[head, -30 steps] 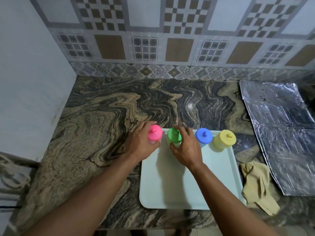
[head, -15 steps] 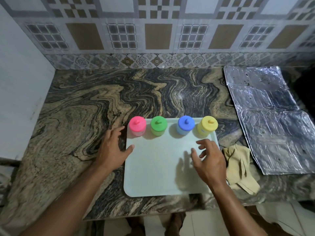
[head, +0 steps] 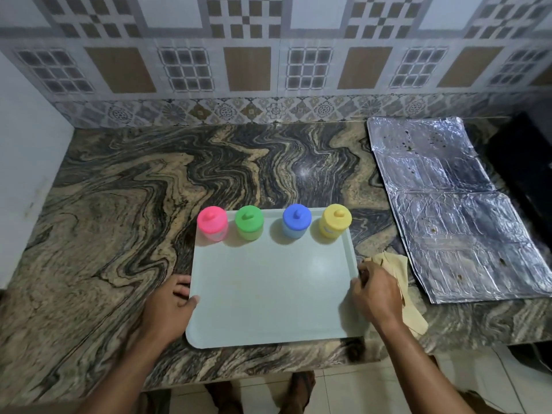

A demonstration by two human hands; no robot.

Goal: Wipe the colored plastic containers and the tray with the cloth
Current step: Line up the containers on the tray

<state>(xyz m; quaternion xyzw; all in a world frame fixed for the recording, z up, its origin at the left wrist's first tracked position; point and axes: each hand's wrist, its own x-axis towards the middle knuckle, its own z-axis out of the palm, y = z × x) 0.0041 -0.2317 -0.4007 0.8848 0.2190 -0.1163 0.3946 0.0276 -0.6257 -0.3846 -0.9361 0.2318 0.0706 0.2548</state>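
A pale green tray (head: 268, 291) lies near the counter's front edge. Along its far side stand a pink container (head: 212, 224), a green container (head: 249, 222), a blue container (head: 296, 221) and a yellow container (head: 334, 224), all upright with lids on. My left hand (head: 165, 309) holds the tray's left rim, thumb on top and fingers curled beside the edge. A crumpled tan cloth (head: 394, 264) lies just right of the tray. My right hand (head: 376, 294) covers its near part, fingers curled down onto it.
A creased sheet of foil (head: 454, 210) covers the counter to the right of the cloth, with a black appliance (head: 525, 162) beyond it. A white wall (head: 27, 144) closes the left side and a tiled wall the back. Marbled counter (head: 134, 219) spreads left of the tray.
Both hands left the pink and green containers and drew back toward me. The left went to the tray's left rim; the right swung right, off the tray and onto the cloth.
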